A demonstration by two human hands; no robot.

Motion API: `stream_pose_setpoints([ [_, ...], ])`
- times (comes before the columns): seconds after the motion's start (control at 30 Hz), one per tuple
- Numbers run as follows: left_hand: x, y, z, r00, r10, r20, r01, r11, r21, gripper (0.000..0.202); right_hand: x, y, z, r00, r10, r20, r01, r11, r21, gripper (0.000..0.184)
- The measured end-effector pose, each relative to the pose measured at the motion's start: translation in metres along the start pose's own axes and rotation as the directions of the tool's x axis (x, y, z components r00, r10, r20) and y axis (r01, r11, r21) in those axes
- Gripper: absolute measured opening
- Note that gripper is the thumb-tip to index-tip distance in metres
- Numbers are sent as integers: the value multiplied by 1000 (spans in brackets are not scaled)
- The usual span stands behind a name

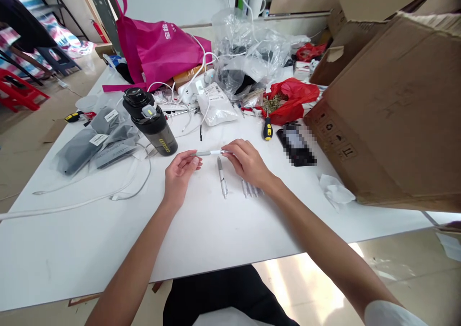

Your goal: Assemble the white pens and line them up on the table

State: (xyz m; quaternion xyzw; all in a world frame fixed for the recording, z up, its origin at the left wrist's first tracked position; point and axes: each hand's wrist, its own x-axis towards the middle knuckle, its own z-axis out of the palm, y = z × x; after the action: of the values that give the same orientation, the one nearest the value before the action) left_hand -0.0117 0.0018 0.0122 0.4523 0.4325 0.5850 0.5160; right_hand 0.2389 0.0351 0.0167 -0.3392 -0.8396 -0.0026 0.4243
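Note:
Between my two hands, a pen (211,152) with a grey grip and a white barrel is held level above the white table (194,249). The fingers of my left hand (181,172) pinch its grey end. My right hand (252,163) has closed its fingertips on the other end. Just below the held pen, a second grey and white pen (222,178) lies on the table. Several clear pen parts (250,190) lie side by side under my right wrist, partly hidden by it.
A black bottle (153,124) stands beyond my left hand, beside bagged dark items (104,141). A screwdriver (267,126), a blurred dark device (297,143) and a large cardboard box (396,114) are to the right. Cables, a pink bag (162,47) and red plastic bags (295,98) crowd the back.

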Motion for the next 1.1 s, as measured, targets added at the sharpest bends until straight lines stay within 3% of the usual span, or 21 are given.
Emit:
stream_pose_setpoints([
  [0.13,2,-2,-3,999,29,-22,-28,999,39,38,-4,-1,8,997,-16,79,18,999,-34,22],
  [0.23,2,-2,-5,996,94,-10,-91,979,181,37,-8,0,13,991,-7,134,12,999,-39,26],
  [0.47,-2,-3,-11,965,237,114,-259,788,558,34,-9,0,17,976,8,219,-23,997,70,27],
  [0.67,-2,2,-14,948,276,159,-308,668,678,36,-9,-4,17,977,4,215,-27,994,105,28],
  [0.8,-4,6,-12,958,237,160,-283,701,655,47,-8,-4,14,980,2,199,-26,992,120,27],
  [1.0,-6,5,-4,993,109,36,-112,861,495,67,-8,-2,13,985,-41,170,25,995,92,24],
  [1.1,-3,4,-3,995,101,27,-103,900,423,71,-8,-3,14,989,-31,148,21,997,71,23],
])
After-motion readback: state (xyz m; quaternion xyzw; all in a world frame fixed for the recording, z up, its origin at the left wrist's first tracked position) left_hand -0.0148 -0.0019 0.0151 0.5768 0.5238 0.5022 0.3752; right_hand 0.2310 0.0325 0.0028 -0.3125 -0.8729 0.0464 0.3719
